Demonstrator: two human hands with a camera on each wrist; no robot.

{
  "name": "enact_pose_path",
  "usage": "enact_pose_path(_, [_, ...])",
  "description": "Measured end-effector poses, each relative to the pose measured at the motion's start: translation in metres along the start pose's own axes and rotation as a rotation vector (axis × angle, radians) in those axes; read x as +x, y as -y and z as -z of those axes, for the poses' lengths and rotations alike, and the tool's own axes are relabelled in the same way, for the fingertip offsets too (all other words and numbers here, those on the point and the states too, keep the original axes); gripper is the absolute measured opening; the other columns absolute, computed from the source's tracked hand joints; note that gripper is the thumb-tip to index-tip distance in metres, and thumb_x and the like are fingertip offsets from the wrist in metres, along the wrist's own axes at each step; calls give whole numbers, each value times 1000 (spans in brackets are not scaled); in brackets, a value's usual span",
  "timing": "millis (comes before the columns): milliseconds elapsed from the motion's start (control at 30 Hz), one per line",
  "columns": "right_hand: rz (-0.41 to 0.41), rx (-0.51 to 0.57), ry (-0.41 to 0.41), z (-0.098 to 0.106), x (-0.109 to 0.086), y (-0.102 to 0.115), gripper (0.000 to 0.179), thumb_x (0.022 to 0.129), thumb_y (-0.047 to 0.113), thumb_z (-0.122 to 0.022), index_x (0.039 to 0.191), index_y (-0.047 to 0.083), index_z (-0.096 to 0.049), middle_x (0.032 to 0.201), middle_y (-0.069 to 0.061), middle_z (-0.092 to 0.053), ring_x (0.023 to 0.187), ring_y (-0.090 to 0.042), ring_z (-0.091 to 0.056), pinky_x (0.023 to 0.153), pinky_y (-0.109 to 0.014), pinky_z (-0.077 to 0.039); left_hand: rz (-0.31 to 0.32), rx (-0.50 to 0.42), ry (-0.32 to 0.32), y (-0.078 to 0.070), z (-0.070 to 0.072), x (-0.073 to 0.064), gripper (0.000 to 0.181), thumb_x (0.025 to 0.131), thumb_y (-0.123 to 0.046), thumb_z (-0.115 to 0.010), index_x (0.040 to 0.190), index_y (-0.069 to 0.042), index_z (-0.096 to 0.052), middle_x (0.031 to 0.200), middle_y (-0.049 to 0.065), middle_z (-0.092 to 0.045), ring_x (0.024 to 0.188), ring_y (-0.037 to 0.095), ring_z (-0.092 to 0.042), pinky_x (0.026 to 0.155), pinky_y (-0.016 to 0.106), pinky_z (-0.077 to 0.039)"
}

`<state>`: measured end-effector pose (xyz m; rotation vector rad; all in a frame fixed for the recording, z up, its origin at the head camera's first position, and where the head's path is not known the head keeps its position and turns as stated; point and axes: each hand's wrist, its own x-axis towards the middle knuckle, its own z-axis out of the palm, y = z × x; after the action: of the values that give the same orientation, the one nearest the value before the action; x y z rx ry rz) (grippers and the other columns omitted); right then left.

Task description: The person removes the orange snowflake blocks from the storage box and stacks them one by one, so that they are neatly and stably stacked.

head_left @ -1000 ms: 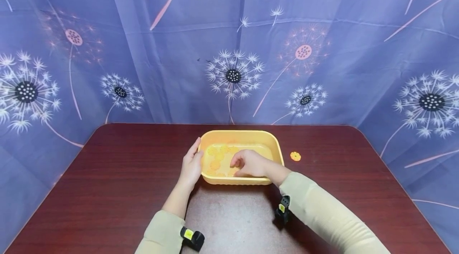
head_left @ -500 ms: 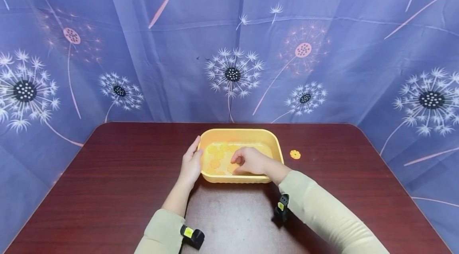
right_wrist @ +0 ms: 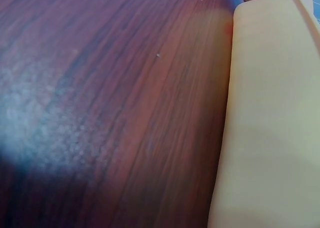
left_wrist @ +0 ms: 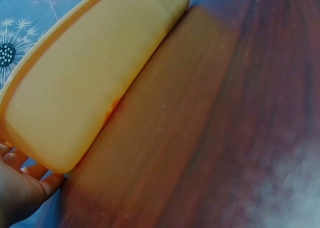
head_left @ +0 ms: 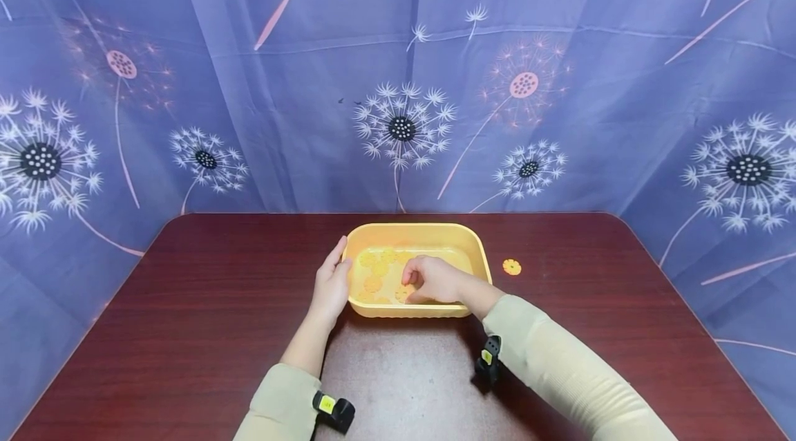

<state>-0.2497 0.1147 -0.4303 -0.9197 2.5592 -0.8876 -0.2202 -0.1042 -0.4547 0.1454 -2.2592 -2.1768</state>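
A yellow plastic tub (head_left: 418,312) stands near the table's far edge. My left hand (head_left: 331,289) holds its left end, with the thumb at the rim; in the left wrist view the fingers (left_wrist: 36,171) lie against the outer wall. Inside the tub, my right hand (head_left: 438,280) bends its fingers and thumb round a small orange flower-shaped disc (head_left: 403,292) near the floor; the exact contact is too small to see. Several similar yellow-orange discs (head_left: 373,283) lie flat in the tub's left half. The right hand's fingers are hidden behind the wall in the right wrist view.
One orange flower-patterned disc (head_left: 512,267) lies on the dark red wooden table (head_left: 218,323), right of the tub. A blue dandelion-print curtain (head_left: 298,116) hangs behind the table and along its sides.
The right hand has shifted very slightly within the tub, and more of the disc by its fingers shows. The left hand keeps its place at the tub's left end.
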Motion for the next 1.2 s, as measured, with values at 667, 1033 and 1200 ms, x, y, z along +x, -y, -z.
enact_pose_path(667, [-5, 91, -26, 3, -1, -1, 16, 78, 0, -66, 88, 5, -55, 68, -2, -62, 63, -5, -51, 65, -20, -42, -1, -5, -6, -1, 1, 0, 50, 100, -13, -36, 149, -18, -31, 156, 2, -26, 140, 21, -28, 113, 41, -31])
enact_pose_path(1033, [-44, 251, -65, 4, -3, -3, 14, 80, 1, -66, 90, 3, -56, 70, 0, -61, 64, -7, -52, 61, -21, -44, -15, 1, -4, 0, 1, -1, 50, 100, -12, -36, 149, -15, -31, 156, 3, -26, 140, 21, -27, 113, 42, -30])
enact_pose_path(1200, [-80, 318, -75, 3, -1, -6, 15, 81, -2, -65, 94, -3, -57, 74, -10, -64, 63, -12, -55, 58, -24, -48, -15, -3, -2, 0, -1, -2, 50, 100, -11, -36, 149, -16, -31, 156, 3, -25, 141, 21, -25, 113, 42, -29])
